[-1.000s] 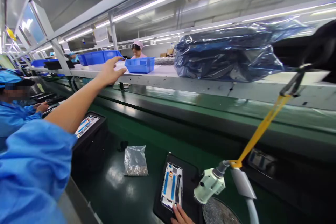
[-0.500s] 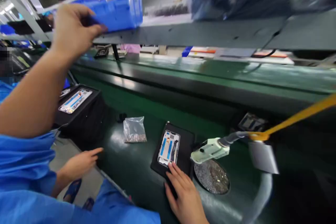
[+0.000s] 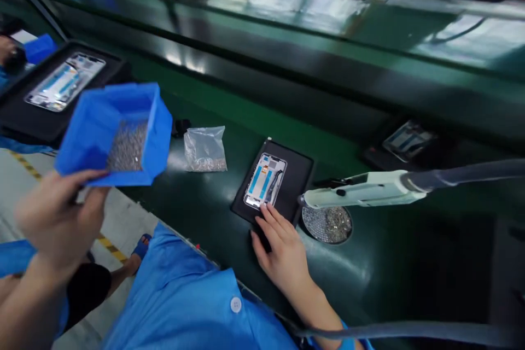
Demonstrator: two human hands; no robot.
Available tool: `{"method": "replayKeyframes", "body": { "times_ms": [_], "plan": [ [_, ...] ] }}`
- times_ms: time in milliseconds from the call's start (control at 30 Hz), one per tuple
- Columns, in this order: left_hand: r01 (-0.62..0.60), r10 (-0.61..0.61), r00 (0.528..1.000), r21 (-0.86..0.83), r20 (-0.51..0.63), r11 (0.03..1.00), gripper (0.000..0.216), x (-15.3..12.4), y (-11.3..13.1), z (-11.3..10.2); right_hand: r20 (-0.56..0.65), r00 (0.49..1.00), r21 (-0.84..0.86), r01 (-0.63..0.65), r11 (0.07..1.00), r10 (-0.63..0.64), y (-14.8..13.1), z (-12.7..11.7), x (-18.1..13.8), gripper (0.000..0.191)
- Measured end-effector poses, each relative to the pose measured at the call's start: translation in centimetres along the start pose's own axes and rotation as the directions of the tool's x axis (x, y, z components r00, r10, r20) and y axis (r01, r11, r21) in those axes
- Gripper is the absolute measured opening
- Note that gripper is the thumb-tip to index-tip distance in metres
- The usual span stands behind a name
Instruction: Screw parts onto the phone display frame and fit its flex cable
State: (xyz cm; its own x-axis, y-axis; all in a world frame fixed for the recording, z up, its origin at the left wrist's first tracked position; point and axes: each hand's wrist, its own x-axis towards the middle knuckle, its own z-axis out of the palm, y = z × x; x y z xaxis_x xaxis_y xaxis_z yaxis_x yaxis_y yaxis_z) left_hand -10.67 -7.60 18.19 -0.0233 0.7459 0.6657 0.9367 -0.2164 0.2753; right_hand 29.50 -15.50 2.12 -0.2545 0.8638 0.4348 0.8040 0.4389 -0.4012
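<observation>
The left hand (image 3: 68, 216) grips a blue bin (image 3: 162, 139) by its rim, mouth up, presumably keeping the metal bits (image 3: 128, 147) in, while the right hand (image 3: 283, 251), fingers extended, touches the phone frame (image 3: 261, 176) near the front edge of the counter (image 3: 188, 208), seemingly steadying it.

Green bench (image 3: 180, 202) with clear bag (image 3: 205, 150), black tray (image 3: 297, 175) and round dish (image 3: 315, 224) atop.

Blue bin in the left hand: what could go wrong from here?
The left hand grips the blue bin only at its near edge, so it might tip and spill the small metal pieces.

The right hand is at the lower end of the phone frame; a slip could nudge it.

The pale green tool overlaps the round dish in view; a knock might scatter its contents.
</observation>
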Motion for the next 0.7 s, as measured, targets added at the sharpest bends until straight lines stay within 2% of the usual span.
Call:
{"method": "replayKeyframes", "body": {
  "times_ms": [100, 167, 233, 300, 400, 467, 500, 533, 600, 667, 700],
  "plan": [
    [-0.113, 0.108, 0.988, 0.034, 0.107, 0.993, 0.010, -6.9, -3.2, 2.8, 0.012, 1.000, 0.026, -0.019, 0.999, 0.018, 0.0, -0.1, 0.0, 0.031],
    [-0.080, 0.078, 0.977, 0.002, 0.200, 0.997, 0.009, -10.2, -4.9, 4.7, 0.022, 0.999, 0.033, -0.026, 0.999, 0.025, -0.1, -0.1, 0.1, 0.033],
    [-0.037, 0.042, 0.966, -0.027, 0.256, 0.999, 0.010, -12.3, -5.9, 6.4, 0.028, 0.999, 0.032, -0.034, 0.999, 0.033, -0.1, -0.1, 0.1, 0.035],
    [-0.013, 0.025, 0.958, -0.042, 0.284, 0.999, 0.015, -13.0, -6.1, 7.6, 0.029, 0.999, 0.030, -0.042, 0.999, 0.041, -0.1, -0.1, 0.1, 0.035],
    [-0.072, 0.089, 0.958, -0.069, 0.274, 0.995, 0.037, -11.7, -5.6, 7.7, 0.032, 0.998, 0.028, -0.052, 0.998, 0.051, -0.2, -0.2, 0.2, 0.035],
    [-0.185, 0.220, 0.943, -0.158, 0.249, 0.970, 0.060, -9.6, -4.7, 7.1, 0.039, 0.997, 0.027, -0.060, 0.998, 0.059, -0.3, -0.2, 0.3, 0.036],
    [-0.240, 0.292, 0.921, -0.214, 0.258, 0.947, 0.064, -8.3, -4.2, 7.0, 0.042, 0.997, 0.026, -0.064, 0.998, 0.063, -0.3, -0.3, 0.3, 0.036],
    [-0.276, 0.346, 0.891, -0.256, 0.293, 0.927, 0.060, -6.9, -3.7, 7.1, 0.044, 0.997, 0.025, -0.068, 0.997, 0.067, -0.4, -0.3, 0.3, 0.036],
    [-0.287, 0.378, 0.804, -0.257, 0.459, 0.923, 0.037, -4.2, -2.6, 8.1, 0.045, 0.996, 0.025, -0.074, 0.997, 0.073, -0.4, -0.3, 0.3, 0.036],
    [-0.292, 0.322, 0.674, -0.160, 0.664, 0.943, 0.018, -2.1, -1.8, 9.8, 0.048, 0.996, 0.027, -0.078, 0.997, 0.076, -0.4, -0.4, 0.3, 0.036],
    [-0.306, 0.285, 0.609, -0.113, 0.740, 0.945, 0.017, -1.3, -1.6, 10.8, 0.049, 0.996, 0.028, -0.080, 0.996, 0.079, -0.3, -0.4, 0.3, 0.036]
  ]
}}
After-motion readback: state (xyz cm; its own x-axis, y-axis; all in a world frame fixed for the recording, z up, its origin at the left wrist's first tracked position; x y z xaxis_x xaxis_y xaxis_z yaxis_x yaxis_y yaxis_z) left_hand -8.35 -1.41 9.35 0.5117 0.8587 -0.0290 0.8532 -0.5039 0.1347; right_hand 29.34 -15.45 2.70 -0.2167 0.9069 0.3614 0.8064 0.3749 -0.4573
